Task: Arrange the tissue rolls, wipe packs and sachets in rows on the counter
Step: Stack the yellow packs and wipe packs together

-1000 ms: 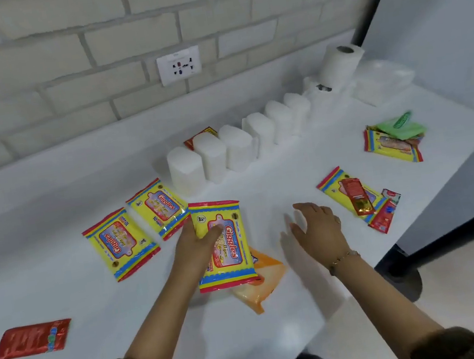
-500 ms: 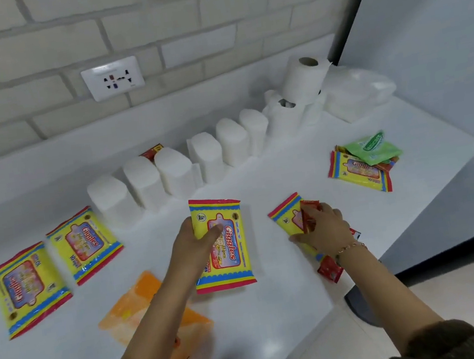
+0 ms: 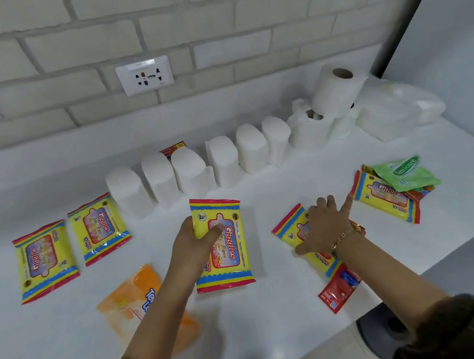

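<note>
My left hand [image 3: 191, 244] grips a yellow Giggles wipe pack [image 3: 223, 242] by its left edge, mid-counter. My right hand [image 3: 325, 224] lies with fingers spread on another yellow wipe pack [image 3: 290, 226] to the right. A red sachet [image 3: 339, 287] sticks out below that pack near the counter edge. Two more yellow packs [image 3: 45, 260] [image 3: 100, 227] lie side by side at the left. A row of white tissue rolls [image 3: 191, 167] stands along the back, with one roll [image 3: 334, 91] stacked on others at its right end.
An orange pack [image 3: 130, 299] lies under my left forearm. A green Sanicare pack [image 3: 404, 174] sits on a yellow pack [image 3: 386, 200] at the far right. A white plastic bag [image 3: 397, 109] fills the back right corner. The counter edge [image 3: 455, 251] runs close on the right.
My right hand has moved right from the bare counter onto the yellow pack with the red sachet. My left hand keeps its pack, now away from the orange pack.
</note>
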